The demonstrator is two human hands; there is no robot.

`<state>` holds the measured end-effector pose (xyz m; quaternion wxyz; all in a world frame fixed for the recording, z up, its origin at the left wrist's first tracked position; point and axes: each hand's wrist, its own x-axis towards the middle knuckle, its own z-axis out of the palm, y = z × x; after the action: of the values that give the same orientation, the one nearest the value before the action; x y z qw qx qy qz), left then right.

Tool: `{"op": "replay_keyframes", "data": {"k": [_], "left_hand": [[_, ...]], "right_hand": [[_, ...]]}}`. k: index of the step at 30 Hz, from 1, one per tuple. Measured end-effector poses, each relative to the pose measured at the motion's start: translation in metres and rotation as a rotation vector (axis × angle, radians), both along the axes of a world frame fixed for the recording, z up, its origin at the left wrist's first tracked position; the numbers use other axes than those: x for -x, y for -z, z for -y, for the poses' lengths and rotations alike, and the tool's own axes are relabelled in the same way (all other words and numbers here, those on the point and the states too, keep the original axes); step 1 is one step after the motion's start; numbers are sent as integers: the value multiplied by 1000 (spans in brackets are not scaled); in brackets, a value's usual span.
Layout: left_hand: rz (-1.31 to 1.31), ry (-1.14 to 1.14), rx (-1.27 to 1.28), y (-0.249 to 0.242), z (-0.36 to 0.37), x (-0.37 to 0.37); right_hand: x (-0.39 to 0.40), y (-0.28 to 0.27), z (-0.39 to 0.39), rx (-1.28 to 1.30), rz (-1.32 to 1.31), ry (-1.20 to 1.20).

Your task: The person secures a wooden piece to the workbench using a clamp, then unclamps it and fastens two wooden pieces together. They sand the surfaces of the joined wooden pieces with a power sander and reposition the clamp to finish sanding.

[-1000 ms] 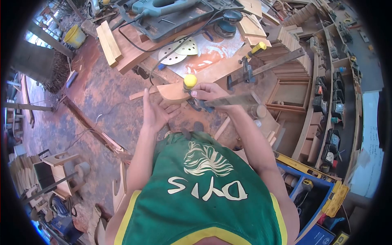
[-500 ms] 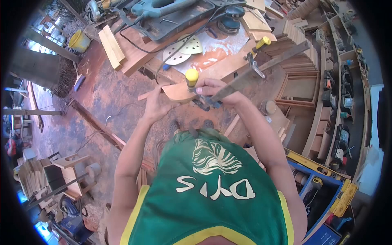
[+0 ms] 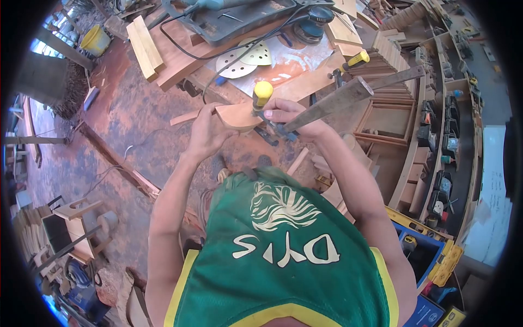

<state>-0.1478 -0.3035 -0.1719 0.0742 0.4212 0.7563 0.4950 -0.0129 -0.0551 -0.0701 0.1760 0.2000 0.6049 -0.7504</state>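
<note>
My left hand (image 3: 207,133) grips one end of a wooden piece with a curved edge (image 3: 235,116), its thumb along the near side. A bar clamp with a yellow handle (image 3: 263,91) stands at the other end of this piece. The fingers of my right hand (image 3: 291,117) are closed round the clamp below that handle. Its long metal bar (image 3: 333,102) points out to the right past my wrist. Just beyond, a second yellow-handled clamp (image 3: 355,60) sits at the workbench edge. How the clamp's jaws meet the wood is partly hidden by my fingers.
Across the workbench (image 3: 182,52) lie perforated sanding discs (image 3: 237,65), a sander (image 3: 309,27), a dark tray (image 3: 234,22) and a looping cable. Stacked wood pieces (image 3: 389,65) and a wooden frame (image 3: 385,121) are at right. A blue toolbox (image 3: 417,240) sits lower right.
My view has shifted slightly. The held clamp's bar has swung nearer to me and now shows apart from the second clamp's bar. Both hands keep their grips.
</note>
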Motion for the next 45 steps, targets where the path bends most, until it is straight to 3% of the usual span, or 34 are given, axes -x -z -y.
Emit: {"op": "replay_keyframes", "data": {"k": [9,11,15,18,22,24,27,30,33,36,40,42,45], "left_hand": [[-123,8,20,2,3,-2],[-92,-29,-13,19,3,-16],[93,-103,70,5,-1,-19],[134,-112,-14,-6,-4,-15],[-113,-186,40,-26,-7,-24],[-189,-192,82,-35,-10,-25],[-255,-169,414,-72,-20,-25],[-475,-37,547,-85,-30,-13],[-238,19,641,-94,-48,-15],[-275,55,555,-88,-47,-10],[-244,82,702,-97,-53,-7],[-260,112,732,-95,-55,-5],[-254,171,763,-99,-66,-3]], "right_hand": [[-1,6,4,-39,-42,-3],[0,0,9,-115,-104,-22],[25,-6,-2,-17,-32,-64],[41,-32,7,-5,-2,69],[43,-7,-4,-49,-31,28],[33,-4,-4,27,-77,21],[25,-4,0,47,-99,19],[22,-1,0,92,-73,21],[18,-10,7,88,-55,52],[-14,-13,11,121,-114,137],[-87,5,11,267,-214,396],[-128,28,1,364,-405,440],[-158,25,16,660,-698,894]]}}
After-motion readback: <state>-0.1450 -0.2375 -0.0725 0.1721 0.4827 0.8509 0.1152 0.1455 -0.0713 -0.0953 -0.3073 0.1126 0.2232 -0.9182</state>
